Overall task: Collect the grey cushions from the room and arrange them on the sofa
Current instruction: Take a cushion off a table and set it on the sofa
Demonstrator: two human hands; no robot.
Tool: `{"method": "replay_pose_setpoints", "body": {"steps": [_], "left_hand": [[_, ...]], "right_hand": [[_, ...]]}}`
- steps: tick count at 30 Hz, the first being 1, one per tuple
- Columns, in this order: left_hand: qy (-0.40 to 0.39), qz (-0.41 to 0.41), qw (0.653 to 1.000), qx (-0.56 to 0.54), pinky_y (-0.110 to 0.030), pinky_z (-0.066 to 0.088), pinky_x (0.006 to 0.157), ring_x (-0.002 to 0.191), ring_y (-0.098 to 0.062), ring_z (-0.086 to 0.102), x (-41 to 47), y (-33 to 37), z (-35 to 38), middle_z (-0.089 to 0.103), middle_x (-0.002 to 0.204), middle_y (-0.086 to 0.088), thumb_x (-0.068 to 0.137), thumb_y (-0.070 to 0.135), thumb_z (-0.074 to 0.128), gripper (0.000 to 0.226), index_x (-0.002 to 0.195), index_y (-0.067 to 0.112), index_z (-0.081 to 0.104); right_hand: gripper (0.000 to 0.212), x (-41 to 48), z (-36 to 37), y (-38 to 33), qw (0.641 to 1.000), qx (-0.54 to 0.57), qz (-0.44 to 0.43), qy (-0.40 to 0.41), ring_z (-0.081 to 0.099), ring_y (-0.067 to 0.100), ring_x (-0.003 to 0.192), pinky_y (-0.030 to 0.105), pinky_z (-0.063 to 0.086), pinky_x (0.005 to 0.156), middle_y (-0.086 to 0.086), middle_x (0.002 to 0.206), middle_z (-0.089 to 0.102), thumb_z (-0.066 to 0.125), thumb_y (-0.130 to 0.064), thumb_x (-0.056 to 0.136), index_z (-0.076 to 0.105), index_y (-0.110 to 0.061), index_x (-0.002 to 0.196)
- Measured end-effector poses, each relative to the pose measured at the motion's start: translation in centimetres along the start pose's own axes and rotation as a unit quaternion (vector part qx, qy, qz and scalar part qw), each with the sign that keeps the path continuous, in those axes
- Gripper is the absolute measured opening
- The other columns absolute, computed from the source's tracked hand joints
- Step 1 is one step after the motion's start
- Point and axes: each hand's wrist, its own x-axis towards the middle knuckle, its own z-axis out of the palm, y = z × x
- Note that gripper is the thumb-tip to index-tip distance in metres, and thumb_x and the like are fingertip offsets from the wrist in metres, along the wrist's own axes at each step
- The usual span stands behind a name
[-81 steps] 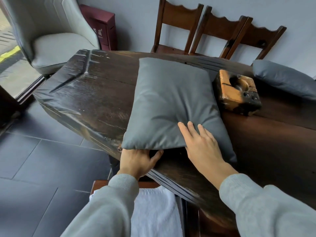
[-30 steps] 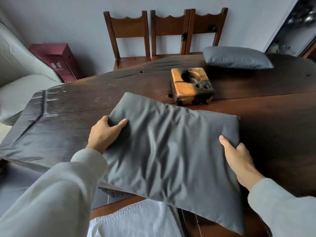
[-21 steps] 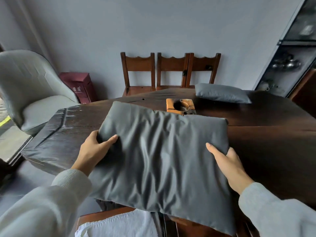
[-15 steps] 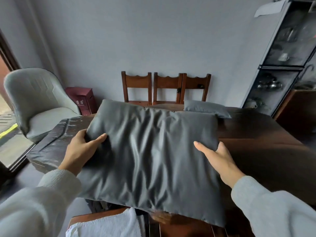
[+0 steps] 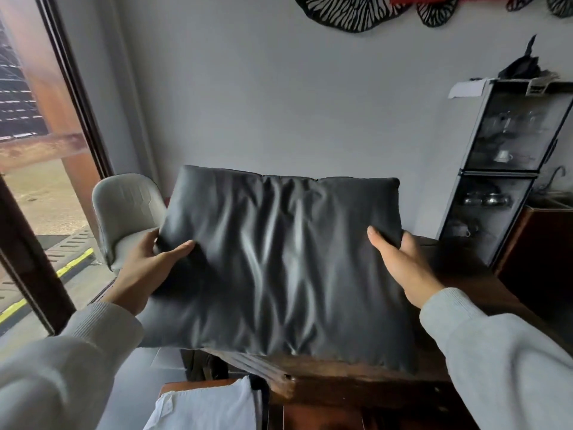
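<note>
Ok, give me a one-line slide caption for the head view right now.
Both hands, left and right, hold a grey cushion up by its sides above the dark wooden table.

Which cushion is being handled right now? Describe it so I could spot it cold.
Start at the dark wooden table under the grey wall. Raised above its near edge is the grey cushion, gripped at its sides by the left hand and right hand. It is the only cushion in view, rumpled and sheeny.
</note>
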Motion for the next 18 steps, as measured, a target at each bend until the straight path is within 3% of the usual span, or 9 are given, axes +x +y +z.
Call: {"method": "replay_pose_setpoints", "body": {"steps": [2,4,7,9,11,14,18], "left_hand": [[0.003,0.009,1.0,-0.008,-0.022,0.051,0.076,0.094,-0.005,0.068,-2.2,2.1,-1.9,0.074,0.109,0.009,0.085,0.028,0.087,0.048,0.13,0.025,0.068],[0.009,0.019,1.0,-0.016,-0.03,0.054,0.087,0.106,-0.015,0.07,-4.3,4.1,-4.2,0.075,0.115,0.004,0.084,0.029,0.088,0.055,0.134,0.023,0.067],[0.016,0.027,0.999,-0.017,-0.037,0.054,0.099,0.113,-0.02,0.068,-8.1,6.4,-7.6,0.073,0.12,0.003,0.082,0.031,0.09,0.059,0.136,0.024,0.066],[0.023,0.033,0.999,-0.03,-0.035,0.055,0.099,0.109,-0.017,0.07,-11.2,7.6,-10.0,0.074,0.12,0.003,0.082,0.028,0.09,0.059,0.136,0.024,0.066],[0.034,0.039,0.997,-0.051,-0.025,0.059,0.086,0.099,-0.008,0.074,-14.7,8.4,-12.7,0.076,0.117,0.005,0.082,0.022,0.09,0.055,0.133,0.024,0.068],[0.048,0.033,0.995,-0.076,-0.016,0.058,0.074,0.092,-0.006,0.076,-20.6,9.0,-17.3,0.077,0.116,0.0,0.083,0.014,0.088,0.055,0.133,0.02,0.068],[0.083,0.001,0.992,-0.099,-0.037,0.059,0.094,0.105,-0.027,0.075,-29.6,8.9,-24.4,0.078,0.118,-0.009,0.085,0.009,0.084,0.048,0.13,0.016,0.07]], "right_hand": [[0.05,-1.6,-1.3,-1.6,1.0,-0.006,-0.011,-0.002,0.06,0.017,0.116,0.036,0.047,0.098,-0.013,0.119,0.064,0.071,-0.063,0.089,0.057,-0.032,0.125],[0.053,-3.6,-2.4,-3.2,1.0,-0.012,-0.021,-0.002,0.06,0.02,0.119,0.041,0.048,0.104,-0.009,0.122,0.065,0.068,-0.067,0.087,0.058,-0.032,0.125],[0.073,-7.3,-3.7,-6.4,0.999,-0.018,-0.032,-0.006,0.06,0.026,0.12,0.05,0.049,0.107,-0.005,0.125,0.066,0.063,-0.078,0.074,0.06,-0.029,0.128],[0.078,-9.8,-4.5,-8.3,0.999,-0.02,-0.048,-0.008,0.06,0.029,0.121,0.052,0.047,0.108,-0.005,0.126,0.066,0.061,-0.082,0.07,0.061,-0.03,0.128],[0.078,-12.4,-5.1,-9.5,0.998,-0.014,-0.065,-0.02,0.06,0.028,0.122,0.052,0.046,0.11,-0.008,0.126,0.067,0.064,-0.083,0.069,0.062,-0.031,0.127],[0.079,-17.8,-5.3,-10.7,0.995,0.011,-0.09,-0.04,0.066,0.017,0.115,0.041,0.051,0.103,-0.015,0.119,0.071,0.075,-0.082,0.064,0.064,-0.032,0.125],[0.074,-27.0,-4.6,-11.6,0.987,0.042,-0.125,-0.091,0.065,0.001,0.102,0.025,0.053,0.084,-0.021,0.113,0.07,0.082,-0.077,0.059,0.063,-0.037,0.119]]}}
